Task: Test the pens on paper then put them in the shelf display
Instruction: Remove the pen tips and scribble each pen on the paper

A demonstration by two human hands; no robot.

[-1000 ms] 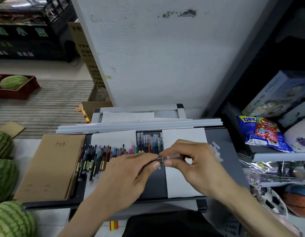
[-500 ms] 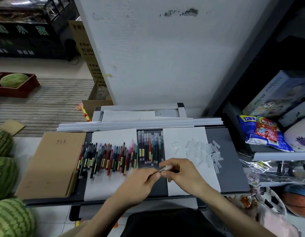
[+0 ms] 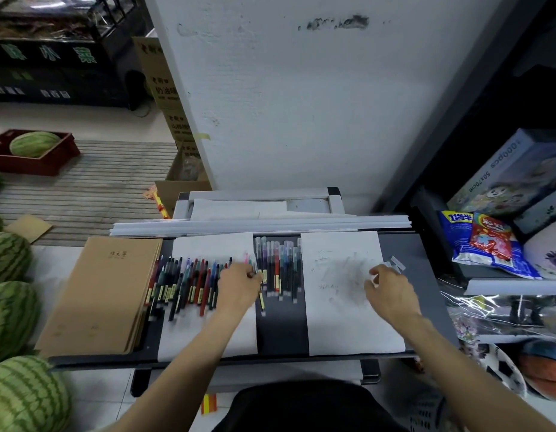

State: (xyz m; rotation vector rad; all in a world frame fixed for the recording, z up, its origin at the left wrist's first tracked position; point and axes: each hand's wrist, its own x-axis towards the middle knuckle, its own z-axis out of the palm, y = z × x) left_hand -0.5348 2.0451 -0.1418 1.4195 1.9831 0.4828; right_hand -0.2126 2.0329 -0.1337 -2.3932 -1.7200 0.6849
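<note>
— Both hands have split since a moment ago: they were pinched together on one pen over the dark strip of the bench (image 3: 281,335), and now they sit well apart.

— Where did the left hand (image 3: 239,288) go?

— Left of the scribbled paper (image 3: 348,294), at the near edge of the row of clear-barrelled pens (image 3: 278,269). Its fingers (image 3: 255,277) are closed on a pen (image 3: 261,299) with a yellow label, whose free end points toward the person.

— And the right hand (image 3: 390,288)?

— At the right edge of that paper, near its far corner. The fingers are curled narrow around something small and pale; it is blurred, so I cannot tell what it is or whether it is truly gripped. A few clear slips (image 3: 395,263) lie just beyond the hand.

— The other pens?

— A slanted spread of dark and coloured pens (image 3: 183,282) lies on a second white sheet (image 3: 208,335), left of the scribbled paper, with the left hand covering its right end. Farther left sits a stack of brown notebooks (image 3: 102,294).

— Any marks on the paper?

— Faint grey scribbles across its middle.
</note>
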